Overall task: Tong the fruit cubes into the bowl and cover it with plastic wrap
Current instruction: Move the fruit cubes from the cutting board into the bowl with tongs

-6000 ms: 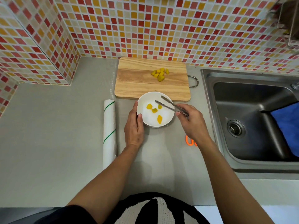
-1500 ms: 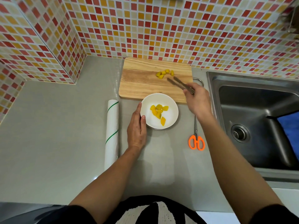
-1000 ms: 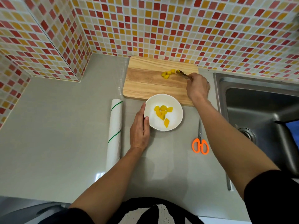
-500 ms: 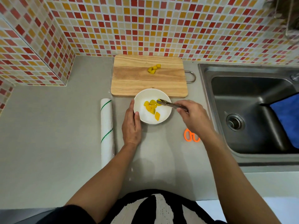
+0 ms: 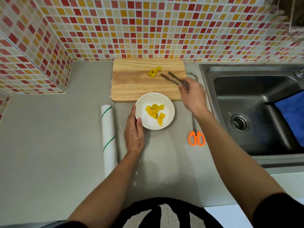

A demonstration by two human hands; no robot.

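The right hand (image 5: 192, 96) grips the handle end of a pair of metal tongs (image 5: 174, 79), fingers curled round them; the two tong arms stand apart, tips empty, above the wooden cutting board (image 5: 131, 83) and just beside the few yellow fruit cubes (image 5: 154, 72) remaining near the board's far edge. The white bowl (image 5: 169, 111) sits on the grey worktop (image 5: 49, 145), touching the board's near edge, and contains several fruit cubes clustered at its centre. The left hand (image 5: 134, 134) rests against the bowl's left rim, fingers straight and pressed together, thumb on the rim. A roll of plastic wrap (image 5: 108, 139) with green stripes lies lengthwise on the worktop to the left of that hand, apart from it. Orange-handled scissors (image 5: 196, 137) lie to the right of the bowl, blades partly hidden under the right forearm. A steel sink (image 5: 246, 99) adjoins on the right, with a blue cloth (image 5: 292, 112) inside.
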